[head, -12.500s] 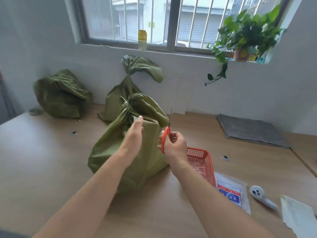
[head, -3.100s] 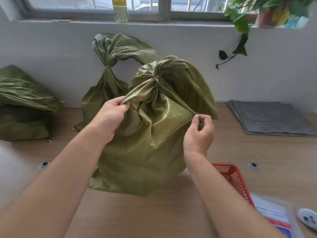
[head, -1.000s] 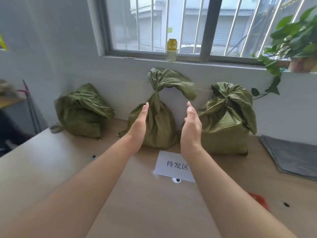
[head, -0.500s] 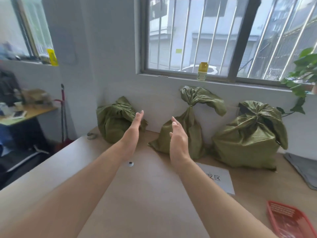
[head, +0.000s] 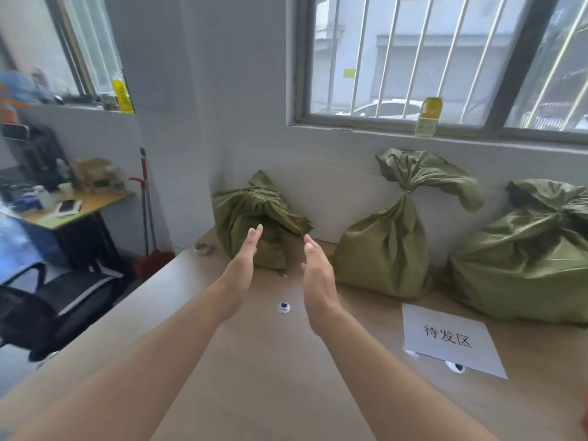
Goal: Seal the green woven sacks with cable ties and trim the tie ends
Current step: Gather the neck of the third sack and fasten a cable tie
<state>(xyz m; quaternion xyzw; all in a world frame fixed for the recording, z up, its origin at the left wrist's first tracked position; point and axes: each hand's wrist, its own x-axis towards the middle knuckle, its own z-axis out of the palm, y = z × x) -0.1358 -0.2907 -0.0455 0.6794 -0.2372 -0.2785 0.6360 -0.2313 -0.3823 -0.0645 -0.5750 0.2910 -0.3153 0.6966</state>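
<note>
Three green woven sacks stand along the wall on the wooden table (head: 261, 370). The left sack (head: 254, 218) is loosely folded over at its top. A tie pinches the neck of the middle sack (head: 385, 249). The right sack (head: 525, 268) has its top gathered. My left hand (head: 243, 265) and my right hand (head: 316, 275) are held out flat with palms facing each other, just in front of the left sack and not touching it. Both hands are empty. No cable ties or scissors are in view.
A white paper label (head: 451, 340) lies on the table in front of the middle and right sacks. A yellow bottle (head: 429, 116) stands on the windowsill. The table's left edge drops to an office chair (head: 57, 300), a broom (head: 146, 214) and a cluttered desk (head: 73, 202).
My view has swung left. Both open hands have moved from in front of the middle sack to in front of the left sack. The red basket has left the frame.
</note>
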